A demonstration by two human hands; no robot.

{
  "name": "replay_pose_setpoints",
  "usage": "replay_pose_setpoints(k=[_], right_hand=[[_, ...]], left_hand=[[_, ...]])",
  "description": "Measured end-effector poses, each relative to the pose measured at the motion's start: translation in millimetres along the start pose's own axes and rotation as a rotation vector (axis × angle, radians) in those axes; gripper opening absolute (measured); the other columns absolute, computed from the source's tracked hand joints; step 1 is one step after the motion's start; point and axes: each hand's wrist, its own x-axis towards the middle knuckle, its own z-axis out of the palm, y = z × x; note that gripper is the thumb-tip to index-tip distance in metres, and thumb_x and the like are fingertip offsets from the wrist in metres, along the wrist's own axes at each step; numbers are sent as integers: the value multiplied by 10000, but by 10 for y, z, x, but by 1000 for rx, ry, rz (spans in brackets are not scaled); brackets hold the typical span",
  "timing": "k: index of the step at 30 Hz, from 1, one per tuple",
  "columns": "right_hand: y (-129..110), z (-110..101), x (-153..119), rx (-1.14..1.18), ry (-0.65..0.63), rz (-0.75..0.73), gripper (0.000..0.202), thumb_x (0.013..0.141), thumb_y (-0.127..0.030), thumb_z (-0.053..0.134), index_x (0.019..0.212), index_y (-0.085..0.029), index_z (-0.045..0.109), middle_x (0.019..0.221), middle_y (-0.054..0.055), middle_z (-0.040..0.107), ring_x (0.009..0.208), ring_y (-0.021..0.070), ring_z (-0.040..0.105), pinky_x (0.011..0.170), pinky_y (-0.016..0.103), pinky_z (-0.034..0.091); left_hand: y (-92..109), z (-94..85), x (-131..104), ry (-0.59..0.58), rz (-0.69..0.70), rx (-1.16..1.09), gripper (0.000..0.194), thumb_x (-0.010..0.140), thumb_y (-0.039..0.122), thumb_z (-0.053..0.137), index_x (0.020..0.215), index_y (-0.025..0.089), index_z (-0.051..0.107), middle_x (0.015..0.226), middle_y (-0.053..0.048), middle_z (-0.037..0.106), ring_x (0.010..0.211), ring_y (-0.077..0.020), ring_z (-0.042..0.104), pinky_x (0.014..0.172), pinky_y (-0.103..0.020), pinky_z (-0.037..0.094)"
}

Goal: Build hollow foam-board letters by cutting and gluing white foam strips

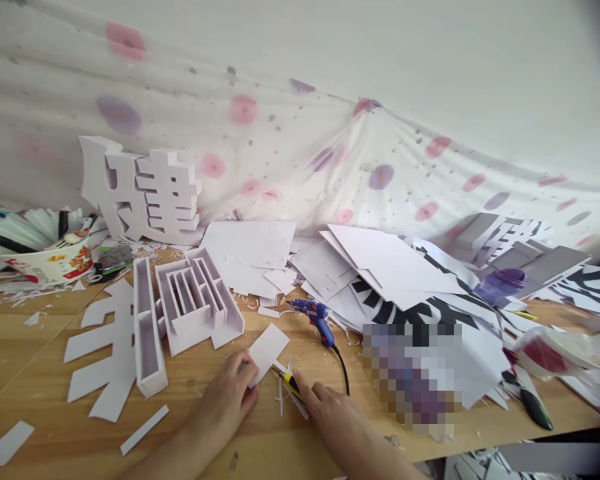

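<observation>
My left hand point(235, 387) pinches a small white foam board piece point(270, 348) over the wooden table, near the bottom middle. Just right of it, my right hand point(325, 403) is closed round a yellow and black craft knife point(293, 383), whose tip lies close to the piece's lower right edge. Thin white strips lie beneath the knife. Behind my hands rests a blue glue gun point(316, 319) with a black cord. To the left sit a raised white foam structure point(195, 303), a long open foam box point(149, 327) and a flat cut-out shape point(111, 350).
A white foam character point(143, 193) stands at the back left, beside a patterned paper bucket point(55, 263) of strips. Stacked white sheets point(390, 260) and black-printed paper cover the right side. A purple cup point(503, 285) and a dark-handled tool point(533, 403) lie further right.
</observation>
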Motion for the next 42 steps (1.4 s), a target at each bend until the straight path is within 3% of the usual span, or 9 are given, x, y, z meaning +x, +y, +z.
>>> replay_pose_setpoints(k=[4,8,15,28,33,37,42], right_hand=[[9,-70,48,163,6,144,622,739,19,461,1333,-148,378,882,48,650,735,149,635,588,220,435],[-57,-128,277,198,-17,204,608,756,1,470,1340,-139,380,893,75,653,751,181,646,583,244,461],[-104,-255,519,183,-41,120,715,717,-27,527,1389,-117,302,905,112,643,750,218,646,570,273,482],[-78,-209,544,165,-8,77,677,730,-95,541,1369,-91,315,861,113,636,713,209,623,519,264,457],[-92,-312,586,115,-63,43,723,700,-105,571,1371,-59,306,891,135,643,732,219,619,539,280,471],[-97,-405,623,56,-25,-15,733,673,-115,609,1351,-41,339,928,162,644,727,209,607,513,274,449],[-51,-507,552,0,-59,-25,668,723,-108,584,1348,-48,353,839,125,651,690,190,603,491,262,420]], left_hand=[[-49,80,30,29,41,8,198,780,111,468,901,228,572,1024,-58,573,1014,-221,586,813,-358,532],[-72,128,115,74,96,56,164,802,157,481,902,231,587,1010,-59,604,998,-228,613,812,-357,543],[-83,130,132,78,150,107,166,797,172,508,927,238,586,1012,-51,611,955,-201,638,783,-288,555],[-113,184,93,70,106,74,197,817,189,479,970,261,578,1046,-47,586,947,-195,630,784,-284,543],[-99,180,105,66,101,56,193,810,195,483,958,257,589,1041,-54,594,948,-205,633,764,-281,549],[-87,160,122,87,107,51,178,794,192,497,917,258,608,1042,-61,608,1002,-232,618,790,-313,548],[-36,121,147,89,114,69,147,798,191,495,870,246,611,1018,-67,625,940,-225,637,758,-320,554]])
